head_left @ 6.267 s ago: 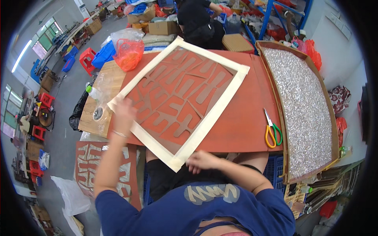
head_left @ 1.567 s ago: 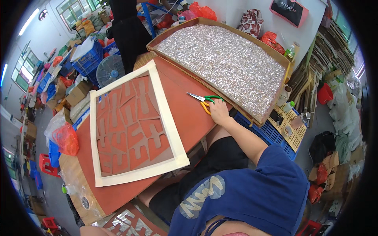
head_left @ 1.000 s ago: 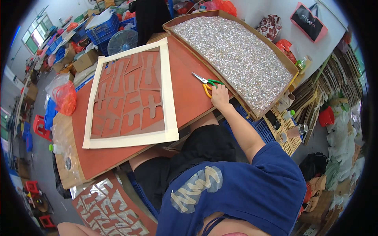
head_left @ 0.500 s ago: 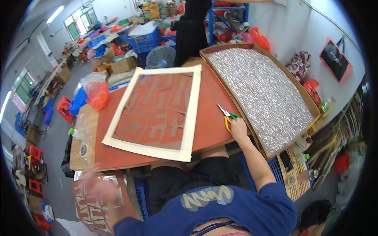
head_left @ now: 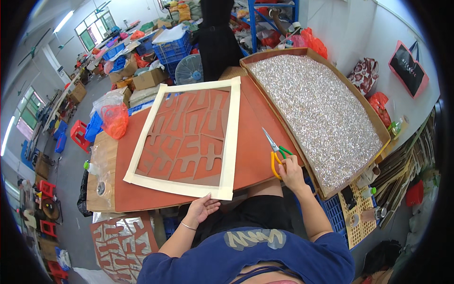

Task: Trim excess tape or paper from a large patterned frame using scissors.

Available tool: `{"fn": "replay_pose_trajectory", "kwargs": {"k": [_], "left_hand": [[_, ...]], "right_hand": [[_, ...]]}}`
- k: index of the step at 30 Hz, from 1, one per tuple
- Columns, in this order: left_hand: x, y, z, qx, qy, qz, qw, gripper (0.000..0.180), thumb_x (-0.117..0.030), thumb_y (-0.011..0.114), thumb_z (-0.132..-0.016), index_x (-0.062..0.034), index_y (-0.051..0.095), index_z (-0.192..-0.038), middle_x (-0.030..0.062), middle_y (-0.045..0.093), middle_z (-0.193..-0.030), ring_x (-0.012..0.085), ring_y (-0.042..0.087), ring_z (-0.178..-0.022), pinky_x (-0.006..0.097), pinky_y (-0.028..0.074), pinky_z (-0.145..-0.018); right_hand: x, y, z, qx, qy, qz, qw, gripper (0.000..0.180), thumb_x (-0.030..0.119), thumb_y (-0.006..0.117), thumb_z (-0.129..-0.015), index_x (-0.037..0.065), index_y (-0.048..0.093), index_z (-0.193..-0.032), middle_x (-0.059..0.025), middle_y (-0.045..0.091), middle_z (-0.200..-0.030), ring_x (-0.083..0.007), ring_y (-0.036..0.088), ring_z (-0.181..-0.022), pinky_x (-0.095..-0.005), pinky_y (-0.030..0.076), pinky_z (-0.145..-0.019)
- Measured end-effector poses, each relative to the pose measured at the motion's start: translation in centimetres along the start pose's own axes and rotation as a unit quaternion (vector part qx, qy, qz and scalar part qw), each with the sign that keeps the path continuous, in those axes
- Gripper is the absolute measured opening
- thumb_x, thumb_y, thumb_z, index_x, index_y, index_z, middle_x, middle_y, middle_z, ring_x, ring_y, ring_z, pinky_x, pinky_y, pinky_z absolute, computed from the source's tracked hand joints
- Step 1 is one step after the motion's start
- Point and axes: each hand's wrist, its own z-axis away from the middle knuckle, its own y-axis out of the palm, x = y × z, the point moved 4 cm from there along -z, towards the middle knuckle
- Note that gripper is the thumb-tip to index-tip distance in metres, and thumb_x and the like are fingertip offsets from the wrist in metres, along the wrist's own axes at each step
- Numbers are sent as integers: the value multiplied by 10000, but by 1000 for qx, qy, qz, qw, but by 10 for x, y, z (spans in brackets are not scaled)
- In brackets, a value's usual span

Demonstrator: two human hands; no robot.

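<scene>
A reddish-brown sheet cut into blocky shapes, framed by a wide cream border (head_left: 231,137), lies on the orange-red tabletop (head_left: 255,142). My left hand (head_left: 203,208) is open, palm up, at the frame's near edge by its front corner. My right hand (head_left: 289,171) grips the handles of yellow-and-green scissors (head_left: 274,152) that rest on the tabletop, blades pointing away from me, right of the frame.
A large cardboard tray (head_left: 378,128) full of small silvery bits stands at the right. An orange plastic bag (head_left: 115,120) sits far left. A cut red sheet (head_left: 124,246) lies on the floor at lower left. A person in black (head_left: 215,38) stands beyond the table by a fan (head_left: 189,72).
My view has swung back over the table. My left hand came up from low at the left to the frame's near edge. My right hand stayed on the scissors.
</scene>
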Motion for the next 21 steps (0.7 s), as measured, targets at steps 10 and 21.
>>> {"fn": "replay_pose_trajectory", "kwargs": {"k": [10,21], "left_hand": [[38,53,-37,84,-28,147,985,247,-161,554,-904,-17,536,-1104,122,621,-985,239,622,-880,335,541,-760],[47,119,-56,81,-35,96,991,215,-241,625,-872,-60,589,-982,51,639,-860,132,590,-737,250,503,-663]], "right_hand": [[-4,69,152,108,185,-440,872,190,117,639,-836,79,457,-871,-5,474,-650,-76,468,-452,-200,405,-397],[21,31,161,209,359,-572,707,670,181,491,-901,74,120,-1448,-86,491,-954,-92,482,-597,-217,466,-500]]}}
